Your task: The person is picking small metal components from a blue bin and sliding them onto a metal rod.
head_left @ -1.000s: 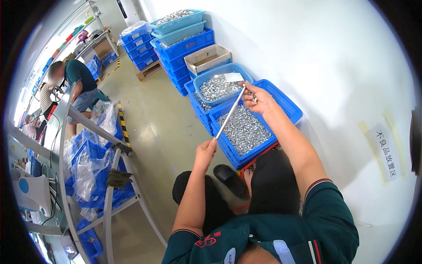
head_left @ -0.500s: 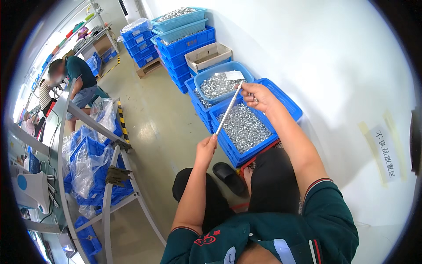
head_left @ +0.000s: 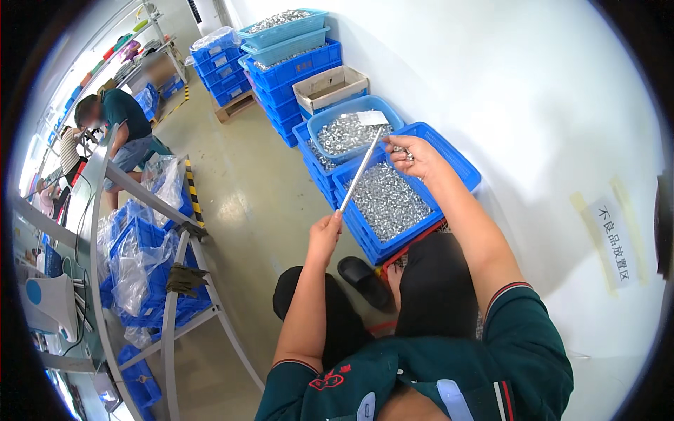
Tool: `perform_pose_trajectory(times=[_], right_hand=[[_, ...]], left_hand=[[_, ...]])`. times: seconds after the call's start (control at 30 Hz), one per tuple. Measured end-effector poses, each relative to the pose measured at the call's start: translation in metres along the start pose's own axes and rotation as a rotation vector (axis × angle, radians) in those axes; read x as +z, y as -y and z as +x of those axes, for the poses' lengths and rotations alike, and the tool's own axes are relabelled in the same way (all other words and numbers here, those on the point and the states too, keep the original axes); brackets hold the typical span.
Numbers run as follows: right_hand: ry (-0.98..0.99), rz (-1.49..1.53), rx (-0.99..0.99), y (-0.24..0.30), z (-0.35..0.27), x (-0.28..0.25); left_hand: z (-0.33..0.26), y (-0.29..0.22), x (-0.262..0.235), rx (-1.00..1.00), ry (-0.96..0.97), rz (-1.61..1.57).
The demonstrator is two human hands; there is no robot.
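Observation:
My left hand [head_left: 326,232] grips the lower end of a long thin metal rod [head_left: 361,170] that slants up and to the right. My right hand [head_left: 411,156] is near the rod's upper end, its fingers pinched on a few small silver metal parts. Both hands hover over a blue crate [head_left: 456,156] filled with small shiny metal parts [head_left: 388,199]. Just behind the crate stands a light blue tub [head_left: 319,123] of similar parts with a white slip on top.
Stacked blue crates [head_left: 288,67] and a cardboard box [head_left: 330,88] line the white wall behind. A grey metal rack [head_left: 179,281] with blue bins and plastic bags stands on my left. Another person [head_left: 119,126] bends over a bench at far left. A black shoe [head_left: 361,281] rests below.
My right hand has shifted slightly right of the rod's tip; the rod stays slanted in my left hand at nearly the same angle.

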State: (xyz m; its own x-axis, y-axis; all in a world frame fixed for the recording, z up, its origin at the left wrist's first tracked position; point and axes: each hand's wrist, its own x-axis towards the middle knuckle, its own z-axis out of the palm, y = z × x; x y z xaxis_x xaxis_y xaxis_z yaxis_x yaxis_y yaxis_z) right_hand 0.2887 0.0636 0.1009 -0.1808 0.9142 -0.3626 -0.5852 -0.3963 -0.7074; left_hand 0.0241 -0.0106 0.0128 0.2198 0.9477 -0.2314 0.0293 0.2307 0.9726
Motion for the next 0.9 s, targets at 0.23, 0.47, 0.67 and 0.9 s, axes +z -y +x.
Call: perform_pose_trajectory(times=[0.23,0.47,0.67,0.9], right_hand=[[0.098,0.18,-0.059,0.004,0.003,-0.006],[0.026,0.119,-0.078,0.0,0.004,0.004],[0.039,0.123,-0.181,0.0,0.004,0.007],[0.034,-0.092,-0.231,0.006,0.002,0.001]], left_hand=[[-0.004,-0.003,-0.001,0.024,0.034,0.027],[-0.004,0.0,-0.001,0.043,0.055,0.052],[-0.004,0.0,-0.003,0.042,0.05,0.059],[-0.004,0.002,-0.002,0.079,0.049,0.072]])
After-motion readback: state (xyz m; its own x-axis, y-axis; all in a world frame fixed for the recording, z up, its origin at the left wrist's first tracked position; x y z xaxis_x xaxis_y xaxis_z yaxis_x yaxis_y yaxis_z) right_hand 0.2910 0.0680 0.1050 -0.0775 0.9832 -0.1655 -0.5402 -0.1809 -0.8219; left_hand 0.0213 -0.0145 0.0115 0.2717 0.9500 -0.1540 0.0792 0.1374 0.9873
